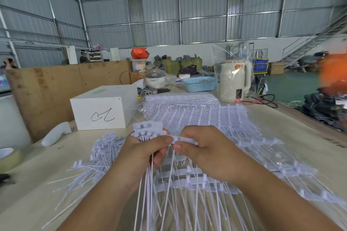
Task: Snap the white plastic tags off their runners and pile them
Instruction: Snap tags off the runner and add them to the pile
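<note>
My left hand (144, 148) grips a bunch of loose white tags (147, 129), their heads fanned above my fingers and their thin tails hanging down. My right hand (202, 148) pinches a white runner strip (185, 139) that still carries tags; the strip reaches across to my left thumb. Both hands are held together above the table, near the middle of the view. A pile of separated tags (97, 157) lies on the table to the left. Sheets of tags on runners (206, 118) spread out under and behind my hands.
A white box (101, 110) with a black scribble stands at the back left, beside a white bottle-like object (56, 133). A cream kettle (234, 80) in clear plastic and a blue basket (200, 83) sit further back. The table edge (308, 118) runs along the right.
</note>
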{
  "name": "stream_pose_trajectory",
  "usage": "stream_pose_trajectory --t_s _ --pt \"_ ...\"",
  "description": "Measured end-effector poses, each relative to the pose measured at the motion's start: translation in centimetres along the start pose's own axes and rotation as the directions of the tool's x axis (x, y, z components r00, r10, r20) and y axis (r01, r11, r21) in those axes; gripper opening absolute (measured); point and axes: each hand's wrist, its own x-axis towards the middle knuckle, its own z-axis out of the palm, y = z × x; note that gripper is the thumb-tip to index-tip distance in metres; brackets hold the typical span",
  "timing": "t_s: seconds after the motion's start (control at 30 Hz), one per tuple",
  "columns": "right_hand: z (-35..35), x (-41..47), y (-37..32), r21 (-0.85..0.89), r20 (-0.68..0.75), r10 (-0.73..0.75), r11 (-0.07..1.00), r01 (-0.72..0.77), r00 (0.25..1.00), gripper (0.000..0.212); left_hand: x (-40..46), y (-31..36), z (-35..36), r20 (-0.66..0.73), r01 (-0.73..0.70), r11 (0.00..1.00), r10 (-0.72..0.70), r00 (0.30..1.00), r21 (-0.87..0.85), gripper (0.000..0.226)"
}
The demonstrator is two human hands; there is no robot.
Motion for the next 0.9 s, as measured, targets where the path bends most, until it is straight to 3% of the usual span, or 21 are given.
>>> stream_pose_trajectory --t_s 0.37,0.53,0.63,0.7,0.8,0.9 --pt "2.7 0.1 -1.5 0.095 -0.25 -0.022 0.994 0.047 0.968 0.033 -0.3 0.4 1.1 -0.22 -0.018 0.991 -0.013 0.976 -0.136 0.017" --pt "4.2 -0.3 -2.6 0.16 -0.345 -0.037 0.982 0.098 0.938 0.029 -0.6 0.8 1.5 -0.196 0.049 0.962 -0.104 0.975 -0.268 0.019" --pt "3.7 0.1 -2.9 0.205 -0.488 0.041 0.976 0.069 0.872 0.038 -0.4 0.9 1.6 -0.095 0.181 0.855 -0.257 0.962 -0.486 0.02" --pt "2.2 0.4 -2.1 0.295 -0.572 0.107 0.952 0.082 0.813 0.044 0.1 1.1 0.9 -0.145 0.109 0.776 -0.251 0.957 -0.621 0.011" --pt "1.2 0.2 -1.3 0.313 -0.388 0.076 0.948 0.054 0.919 0.038 0.5 1.2 -0.1 -0.21 0.067 0.876 -0.187 0.96 -0.477 0.009" --pt "2.1 -0.1 -1.5 0.261 -0.2 -0.026 0.962 0.079 0.98 0.013 -0.1 0.4 0.5 -0.104 0.184 0.962 -0.207 0.973 -0.202 0.015"
